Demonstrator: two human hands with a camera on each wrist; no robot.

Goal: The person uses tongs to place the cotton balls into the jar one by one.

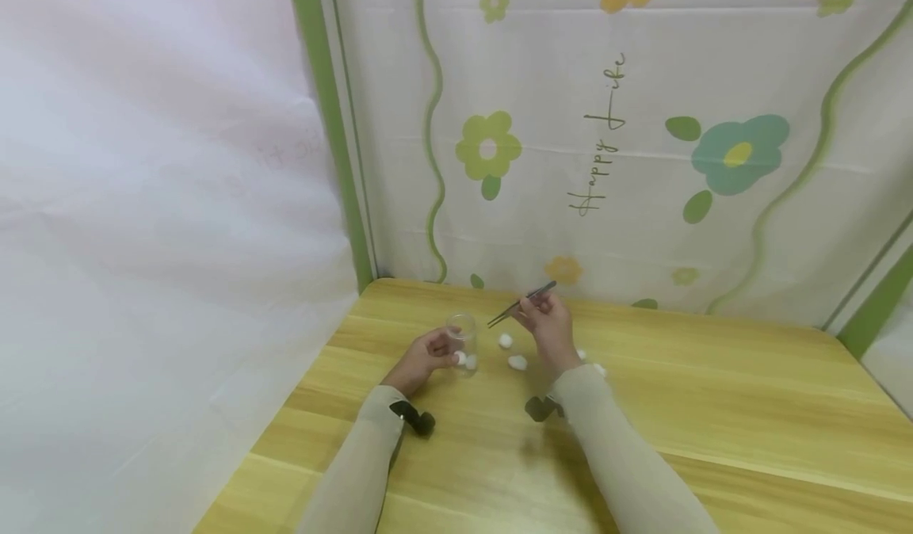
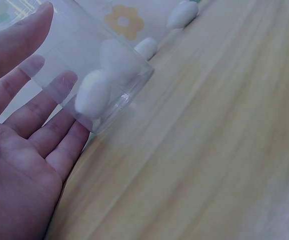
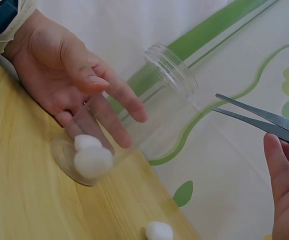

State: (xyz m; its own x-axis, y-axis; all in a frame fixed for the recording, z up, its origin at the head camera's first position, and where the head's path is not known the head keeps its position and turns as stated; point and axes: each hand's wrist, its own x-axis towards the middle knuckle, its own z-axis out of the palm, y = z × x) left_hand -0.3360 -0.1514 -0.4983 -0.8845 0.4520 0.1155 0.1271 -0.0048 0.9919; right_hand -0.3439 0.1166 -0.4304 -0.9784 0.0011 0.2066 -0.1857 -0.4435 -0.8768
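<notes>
Head view: The clear jar (image 1: 467, 345) is on the counter (image 1: 713, 407). The left hand (image 1: 422, 362) grips it from the left, fingers and thumb curled about the wall; two cotton balls (image 1: 471, 362) lie at its bottom. The right hand (image 1: 551, 332), to the right of the jar, pinches the tweezers (image 1: 521, 304), tips directed toward the jar mouth. Two loose cotton balls (image 1: 505, 341) lie near the jar on its right; two more (image 1: 600, 370) lie farther right, partly covered by the right wrist and sleeve (image 1: 606, 423). Behind the jar, the counter's far edge meets the printed backdrop (image 1: 542, 217); a white sheet (image 1: 178, 201) rises well to its left. Counter surface extends from the jar toward the person and far to the right.

Left wrist view: The jar mouth is cut off at the upper left. Two loose cotton balls show beyond the jar base.

Right wrist view: The tweezer prongs stand apart, beside the jar mouth and clear of the rim. The right hand is cut off by the frame. The jar appears roughly upright; slight tilt cannot be ruled out.
</notes>
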